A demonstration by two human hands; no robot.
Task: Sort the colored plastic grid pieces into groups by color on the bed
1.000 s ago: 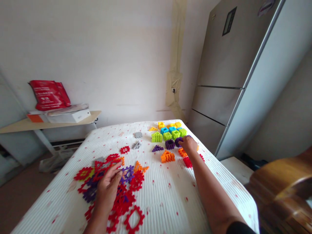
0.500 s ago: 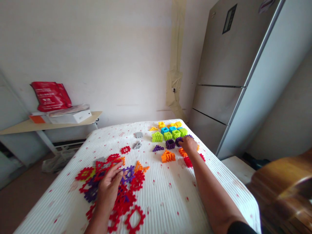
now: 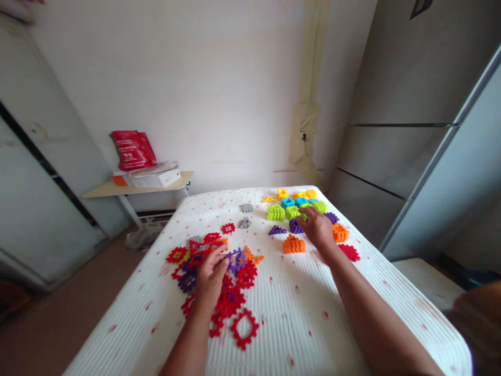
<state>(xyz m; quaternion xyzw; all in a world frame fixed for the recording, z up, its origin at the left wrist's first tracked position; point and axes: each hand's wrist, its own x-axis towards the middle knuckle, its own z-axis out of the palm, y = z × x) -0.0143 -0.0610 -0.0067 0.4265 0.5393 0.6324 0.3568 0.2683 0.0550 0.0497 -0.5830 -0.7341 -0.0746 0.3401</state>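
Above a heap of flat, toothed plastic building pieces, my left hand (image 3: 211, 269) is open, thumb and fingers apart. Its fingertips are beside a purple piece (image 3: 236, 259); a firm hold on it does not show. Red pieces (image 3: 230, 303) make up most of the heap, with purple, orange and grey ones among them. My right hand (image 3: 317, 228) hovers over the sorted stacks, fingers bent and apart. Nearest its fingertips is a purple stack (image 3: 296, 226), with a green stack (image 3: 292, 212) just behind. The hand partly covers more purple behind it.
Yellow (image 3: 282, 194), blue (image 3: 287, 203) and orange (image 3: 293, 244) stacks stand on the quilted white cover (image 3: 282, 334). Red pieces (image 3: 349, 253) lie right. Grey pieces (image 3: 246, 208) lie mid-table. A refrigerator (image 3: 376, 156) stands right; a side table (image 3: 105, 189) stands left.
The view has turned left. Against the stacks, my right hand has moved left and slightly up from the second purple stack. My left hand stays over the heap.
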